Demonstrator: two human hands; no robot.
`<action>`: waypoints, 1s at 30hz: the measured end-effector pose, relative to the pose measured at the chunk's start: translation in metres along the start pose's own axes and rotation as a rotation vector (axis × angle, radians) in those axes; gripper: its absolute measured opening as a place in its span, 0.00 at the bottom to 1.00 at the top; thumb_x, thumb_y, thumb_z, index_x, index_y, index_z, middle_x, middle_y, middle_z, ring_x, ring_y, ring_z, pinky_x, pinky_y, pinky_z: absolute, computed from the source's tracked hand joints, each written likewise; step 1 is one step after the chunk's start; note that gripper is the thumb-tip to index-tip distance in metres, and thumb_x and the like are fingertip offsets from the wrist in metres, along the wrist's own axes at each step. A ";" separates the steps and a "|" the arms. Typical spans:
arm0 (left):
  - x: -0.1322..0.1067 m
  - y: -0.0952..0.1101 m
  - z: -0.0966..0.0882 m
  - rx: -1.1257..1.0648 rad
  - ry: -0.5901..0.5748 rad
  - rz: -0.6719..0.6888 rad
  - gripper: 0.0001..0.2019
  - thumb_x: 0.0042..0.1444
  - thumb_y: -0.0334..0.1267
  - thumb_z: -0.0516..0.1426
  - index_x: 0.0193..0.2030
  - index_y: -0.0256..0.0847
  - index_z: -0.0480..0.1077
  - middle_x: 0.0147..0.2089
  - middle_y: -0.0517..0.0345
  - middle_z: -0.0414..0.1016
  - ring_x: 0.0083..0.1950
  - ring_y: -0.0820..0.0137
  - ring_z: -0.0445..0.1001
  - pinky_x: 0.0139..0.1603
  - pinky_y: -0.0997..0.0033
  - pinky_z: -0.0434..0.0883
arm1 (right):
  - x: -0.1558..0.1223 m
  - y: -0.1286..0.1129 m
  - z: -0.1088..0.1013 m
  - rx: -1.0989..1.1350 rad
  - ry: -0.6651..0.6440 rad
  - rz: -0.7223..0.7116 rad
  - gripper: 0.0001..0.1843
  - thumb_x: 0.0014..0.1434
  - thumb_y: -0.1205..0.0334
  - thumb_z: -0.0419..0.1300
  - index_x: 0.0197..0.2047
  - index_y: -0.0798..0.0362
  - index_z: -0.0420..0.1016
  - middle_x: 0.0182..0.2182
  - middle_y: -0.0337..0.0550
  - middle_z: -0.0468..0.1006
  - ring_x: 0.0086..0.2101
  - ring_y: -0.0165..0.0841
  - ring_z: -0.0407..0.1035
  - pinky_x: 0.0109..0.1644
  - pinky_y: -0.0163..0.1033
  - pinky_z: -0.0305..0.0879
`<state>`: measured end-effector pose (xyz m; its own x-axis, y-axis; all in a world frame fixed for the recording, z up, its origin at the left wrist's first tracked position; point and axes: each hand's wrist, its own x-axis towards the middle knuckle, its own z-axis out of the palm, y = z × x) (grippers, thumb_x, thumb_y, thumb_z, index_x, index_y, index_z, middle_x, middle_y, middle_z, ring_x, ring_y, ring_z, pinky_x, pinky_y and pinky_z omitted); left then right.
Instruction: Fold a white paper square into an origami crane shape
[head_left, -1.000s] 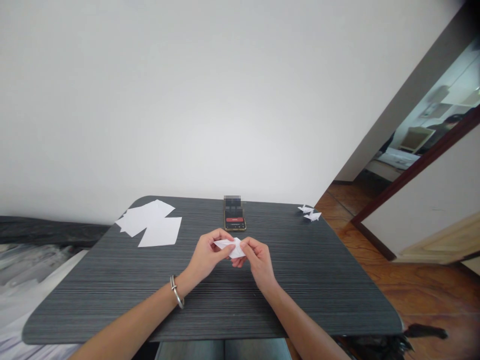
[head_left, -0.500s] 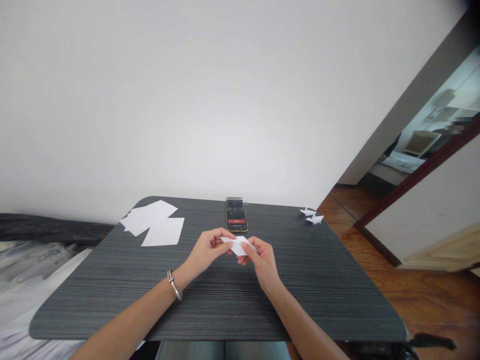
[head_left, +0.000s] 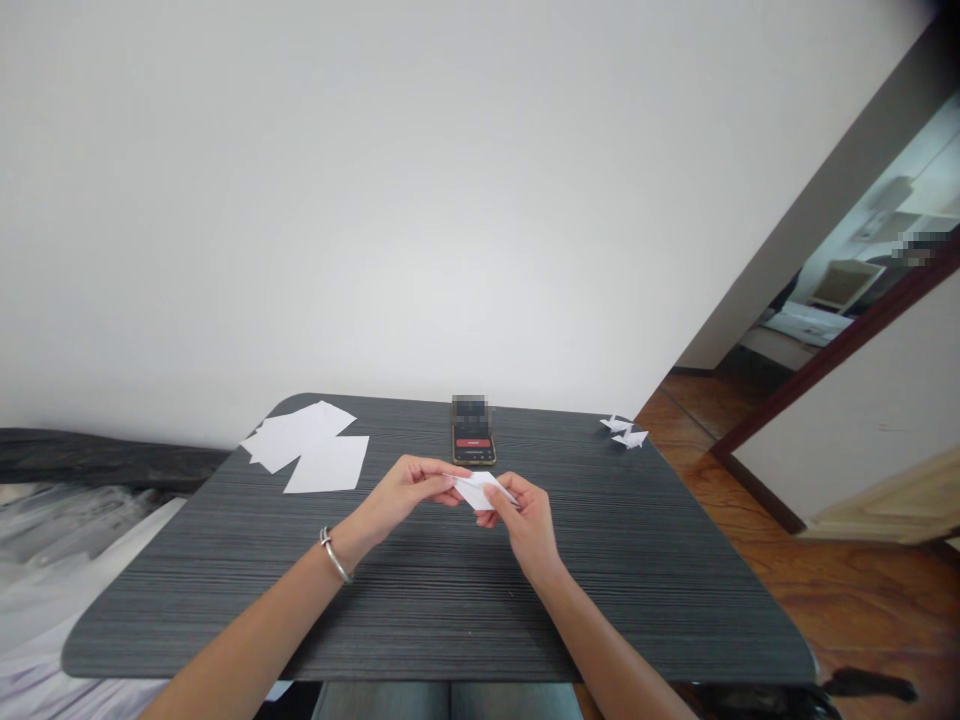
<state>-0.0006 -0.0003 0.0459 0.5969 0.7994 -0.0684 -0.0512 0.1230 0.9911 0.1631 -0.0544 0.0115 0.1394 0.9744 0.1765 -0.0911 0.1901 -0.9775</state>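
A small folded piece of white paper [head_left: 477,490] is held between my two hands above the middle of the table. My right hand [head_left: 527,518] grips its right side, thumb on top and fingers curled underneath. At the paper's left corner, the fingertips of my left hand [head_left: 411,494] are pinched together; a bracelet [head_left: 336,556] circles that wrist. Just beyond the paper, a phone [head_left: 474,440] with a red bar on its screen stands propped on the table.
Several white paper sheets [head_left: 326,462] lie overlapping at the back left of the dark table [head_left: 630,590]. Two folded paper figures [head_left: 630,439] sit near the back right edge. A white wall [head_left: 450,220] rises behind the table, and a doorway opens on the right.
My left hand has shifted slightly left, its thumb sliding from the paper's upper face to the left corner. My right hand and the paper stay almost in place.
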 end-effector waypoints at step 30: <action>0.002 -0.003 0.005 0.058 0.129 0.095 0.08 0.43 0.36 0.62 0.26 0.33 0.69 0.23 0.59 0.74 0.24 0.76 0.70 0.29 0.77 0.68 | -0.001 0.001 0.003 -0.103 -0.010 -0.019 0.12 0.53 0.57 0.58 0.24 0.56 0.69 0.16 0.38 0.73 0.17 0.28 0.67 0.22 0.31 0.63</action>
<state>0.0054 -0.0019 0.0436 0.4841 0.8749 0.0159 -0.0541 0.0118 0.9985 0.1600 -0.0552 0.0105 0.1301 0.9720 0.1957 0.0132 0.1957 -0.9806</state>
